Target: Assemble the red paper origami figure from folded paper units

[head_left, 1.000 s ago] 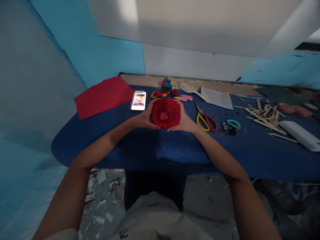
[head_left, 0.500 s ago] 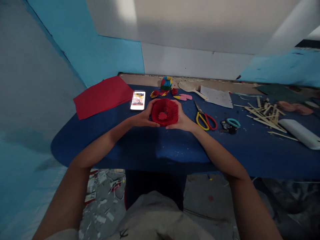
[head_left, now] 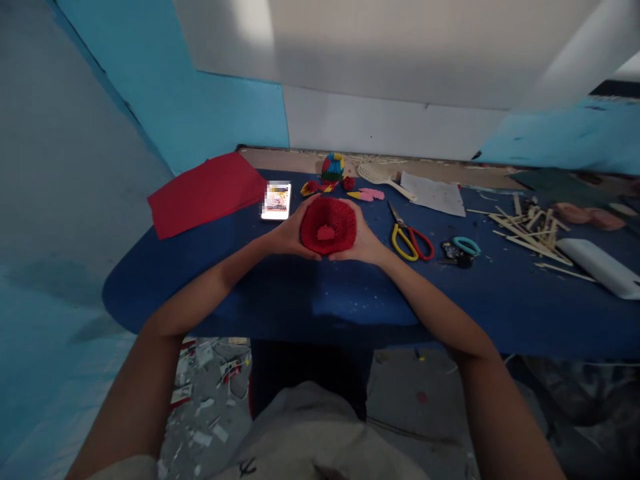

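Left hand [head_left: 289,235] and right hand [head_left: 367,240] cup the round red bowl [head_left: 328,227] between them over the surface [head_left: 310,293], its hollow facing up toward the camera, no long axis, scissors [head_left: 410,239] just right

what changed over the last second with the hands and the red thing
The left hand and right hand pressed the red paper bowl slightly inward, so it looks a little more cupped. Neither let go. The phone, scissors and red sheet stayed put.

Scissors [head_left: 411,241] lie near a phone [head_left: 277,200], red paper [head_left: 205,192] and sticks [head_left: 525,230]
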A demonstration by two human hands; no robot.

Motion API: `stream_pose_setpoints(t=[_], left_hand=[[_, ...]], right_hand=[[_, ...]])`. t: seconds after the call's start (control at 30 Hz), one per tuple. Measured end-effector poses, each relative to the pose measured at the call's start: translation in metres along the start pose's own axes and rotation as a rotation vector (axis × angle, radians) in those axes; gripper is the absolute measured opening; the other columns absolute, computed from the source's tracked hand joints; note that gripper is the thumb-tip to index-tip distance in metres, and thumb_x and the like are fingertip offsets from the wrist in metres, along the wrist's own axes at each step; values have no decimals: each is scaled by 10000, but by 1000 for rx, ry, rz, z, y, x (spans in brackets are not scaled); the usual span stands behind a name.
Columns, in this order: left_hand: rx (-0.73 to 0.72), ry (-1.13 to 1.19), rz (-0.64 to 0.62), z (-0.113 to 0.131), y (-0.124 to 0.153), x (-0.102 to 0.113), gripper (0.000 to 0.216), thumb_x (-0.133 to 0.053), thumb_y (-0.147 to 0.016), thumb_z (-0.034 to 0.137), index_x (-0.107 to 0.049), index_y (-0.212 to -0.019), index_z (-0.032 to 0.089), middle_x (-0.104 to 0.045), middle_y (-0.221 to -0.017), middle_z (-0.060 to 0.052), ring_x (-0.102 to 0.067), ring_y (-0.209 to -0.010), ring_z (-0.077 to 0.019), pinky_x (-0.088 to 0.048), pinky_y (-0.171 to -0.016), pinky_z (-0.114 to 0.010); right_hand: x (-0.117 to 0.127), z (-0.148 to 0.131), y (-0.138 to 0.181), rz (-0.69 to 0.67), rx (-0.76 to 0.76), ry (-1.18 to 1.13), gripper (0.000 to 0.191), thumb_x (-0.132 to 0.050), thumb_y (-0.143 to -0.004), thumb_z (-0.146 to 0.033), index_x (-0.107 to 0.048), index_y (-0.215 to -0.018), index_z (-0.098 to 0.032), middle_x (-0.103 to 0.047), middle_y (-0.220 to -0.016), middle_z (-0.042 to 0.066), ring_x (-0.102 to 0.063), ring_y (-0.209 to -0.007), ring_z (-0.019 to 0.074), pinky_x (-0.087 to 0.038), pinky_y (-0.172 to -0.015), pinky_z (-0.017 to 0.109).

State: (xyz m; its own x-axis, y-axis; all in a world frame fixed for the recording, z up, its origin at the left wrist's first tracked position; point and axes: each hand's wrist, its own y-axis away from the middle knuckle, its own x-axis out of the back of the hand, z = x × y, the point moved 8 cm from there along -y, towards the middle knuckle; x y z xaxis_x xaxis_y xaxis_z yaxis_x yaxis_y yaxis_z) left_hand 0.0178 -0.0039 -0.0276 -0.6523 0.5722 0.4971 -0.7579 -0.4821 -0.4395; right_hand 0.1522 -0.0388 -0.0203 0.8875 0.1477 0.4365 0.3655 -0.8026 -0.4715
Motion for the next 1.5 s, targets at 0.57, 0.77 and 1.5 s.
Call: stream_pose_setpoints(t=[0.57, 0.77, 1.5], left_hand=[[-4, 169, 205, -2, -3, 6, 1189, -920, -452, 569, -360, -1448, 240, -451, -1444, -172, -425, -1361, -391, -349, -1147, -522], [139, 340, 298, -5, -10, 7, 1026, -931, -461, 499, -494, -1342, 205, -567, -1336, -150, -527, -1269, -341, -406, -1093, -460], [527, 872, 337, -20, -15, -20, 347, -795, -712, 401, -680, -883, 121, -722, -817, -56, -647, -687, -112, -495, -653, -221]], right_hand=[[0, -1, -2, 131, -49, -74, 1196, -866, -414, -676, -335, -1395, -245, -429, -1443, 156, -409, -1386, 357, -254, -1207, 543], [2, 7, -8, 199, -162, -204, 1098, -890, -398, -625, -431, -1311, -226, -533, -1382, 149, -491, -1327, 341, -315, -1182, 534], [3, 28, -8, 255, -559, -432, 605, -852, -555, -554, -651, -1000, -197, -734, -1035, 96, -696, -987, 262, -503, -1035, 512]])
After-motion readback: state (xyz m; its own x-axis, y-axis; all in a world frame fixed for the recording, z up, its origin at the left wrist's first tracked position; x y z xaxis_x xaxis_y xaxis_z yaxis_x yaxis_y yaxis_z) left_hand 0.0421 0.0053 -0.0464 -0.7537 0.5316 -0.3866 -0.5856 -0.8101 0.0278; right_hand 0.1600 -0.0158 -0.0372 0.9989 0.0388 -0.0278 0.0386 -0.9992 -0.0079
